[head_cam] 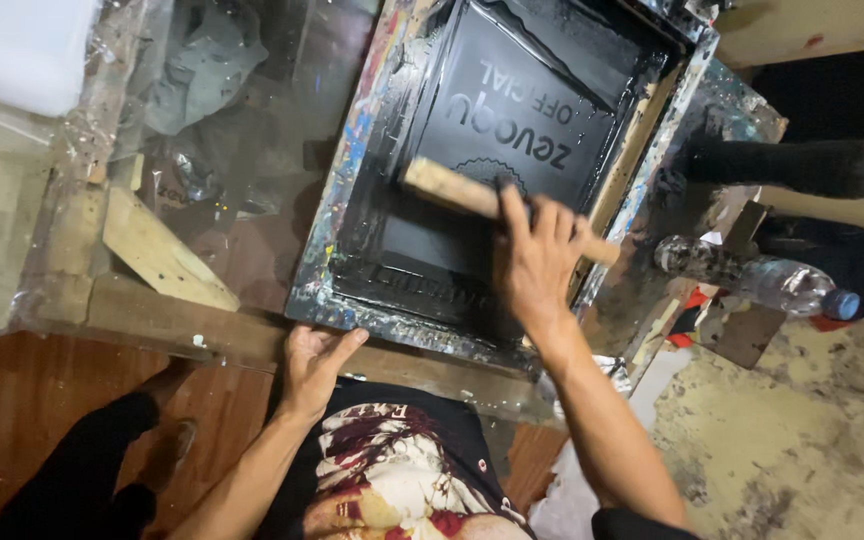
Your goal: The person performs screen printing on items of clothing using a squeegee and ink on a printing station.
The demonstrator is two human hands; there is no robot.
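Nearest, a dark printed shirt (pixel 392 470) and black trouser leg (pixel 82 480) of the person are seen from above, cut off by the lower edge.

Left hand (pixel 310 362): laid on the near rail of the paint-spattered rectangular screen-printing frame (pixel 352 180), fingers spread rather than clenched, thumb pointing right; nothing is gripped. The placement is judged a brace, keeping the frame flat and unmoved against the pull of the other hand.

Right hand (pixel 537 265): closed around the pale wooden squeegee handle (pixel 452 188), fingers wrapped over its top. The handle lies slantwise across the black ink-covered mesh (pixel 522 100), near the middle of the frame; its far-left end is free, its right end shows past the hand. The blade below is hidden by handle and hand, so contact with the mesh cannot be confirmed.

Frame: set on a plastic-wrapped wooden work table (pixel 162 250), whose wrapping is presumed a guard against ink. Light lettering shows through the mesh, reversed; a round emblem under the handle is only partly seen.

Right of the frame: a clear plastic bottle with blue cap (pixel 782 285) lying on its side, smeared dark, contents undeterminable; farther off, a black cylindrical object (pixel 802 165), kind unclear, cut off at the right edge.

Far left: a crumpled grey cloth (pixel 202 60) beneath the transparent sheeting, blurred by glare. Whatever lies under the frame is concealed.
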